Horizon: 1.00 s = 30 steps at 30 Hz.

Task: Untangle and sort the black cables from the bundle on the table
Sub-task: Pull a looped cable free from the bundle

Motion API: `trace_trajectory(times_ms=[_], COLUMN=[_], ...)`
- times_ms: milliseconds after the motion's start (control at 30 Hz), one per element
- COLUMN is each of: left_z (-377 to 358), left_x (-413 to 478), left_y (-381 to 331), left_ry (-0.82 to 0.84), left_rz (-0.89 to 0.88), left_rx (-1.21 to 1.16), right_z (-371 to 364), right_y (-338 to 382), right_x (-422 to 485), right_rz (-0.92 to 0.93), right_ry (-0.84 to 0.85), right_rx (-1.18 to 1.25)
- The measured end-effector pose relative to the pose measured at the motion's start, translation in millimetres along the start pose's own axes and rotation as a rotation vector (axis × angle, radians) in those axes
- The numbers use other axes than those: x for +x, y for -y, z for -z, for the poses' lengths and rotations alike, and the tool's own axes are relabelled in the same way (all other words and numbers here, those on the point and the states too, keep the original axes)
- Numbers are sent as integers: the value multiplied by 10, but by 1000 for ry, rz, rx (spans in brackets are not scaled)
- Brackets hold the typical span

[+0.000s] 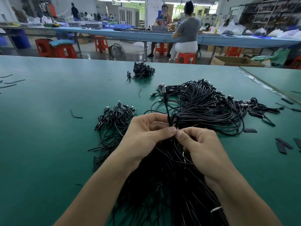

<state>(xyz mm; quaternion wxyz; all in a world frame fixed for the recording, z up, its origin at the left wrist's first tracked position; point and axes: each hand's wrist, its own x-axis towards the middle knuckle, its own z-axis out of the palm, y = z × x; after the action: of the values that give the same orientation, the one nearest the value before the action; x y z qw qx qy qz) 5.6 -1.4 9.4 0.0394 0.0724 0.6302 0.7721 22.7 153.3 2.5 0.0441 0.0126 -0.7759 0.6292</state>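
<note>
Both hands are working at the near centre of the green tabletop (48, 128). Left hand (146, 132) is pinching one black cable (166, 106) between thumb and curled fingers. Right hand (200, 144) is pinching the same cable just beside it, thumb tips almost touching. The cable is standing upright from the pinch, its plug tilting at the top.

The bundle (162, 185) is lying under both wrists, running toward the near edge and fanning far-right into a looped heap (203, 101). A pile (117, 116) of coiled cables is sitting just left of the left hand. A smaller pile (143, 70) is lying farther back, well apart. Flat black strips (283, 144) are scattered on the right. A short wire scrap (75, 115) is lying on the left.
</note>
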Motion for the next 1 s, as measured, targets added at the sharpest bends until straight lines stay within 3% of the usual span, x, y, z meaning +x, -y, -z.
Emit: trace_trajectory(times_ms=[233, 333, 433, 500, 633, 733, 900, 1000], left_z=[69, 74, 96, 185, 485, 693, 836, 793], left_x=[-21, -32, 51, 188, 510, 704, 839, 787], left_y=[-111, -142, -97, -47, 11, 39, 84, 126], left_ry=[80, 71, -76, -248, -547, -695, -755, -717], left_rz=[7, 25, 20, 14, -11, -55, -15, 51], left_rx=[350, 336, 273, 241, 164, 287, 490, 673], right_z=[13, 13, 19, 49, 177, 206, 81, -8], right_y=[-20, 8, 51, 47, -48, -76, -80, -80], right_x=[21, 18, 21, 26, 26, 15, -53, -90], right_rz=[-272, -238, -188, -179, -67, -23, 23, 120], right_ry=[118, 103, 43, 37, -2, 23, 333, 276], right_rx=[227, 219, 217, 106, -480, -689, -748, -909])
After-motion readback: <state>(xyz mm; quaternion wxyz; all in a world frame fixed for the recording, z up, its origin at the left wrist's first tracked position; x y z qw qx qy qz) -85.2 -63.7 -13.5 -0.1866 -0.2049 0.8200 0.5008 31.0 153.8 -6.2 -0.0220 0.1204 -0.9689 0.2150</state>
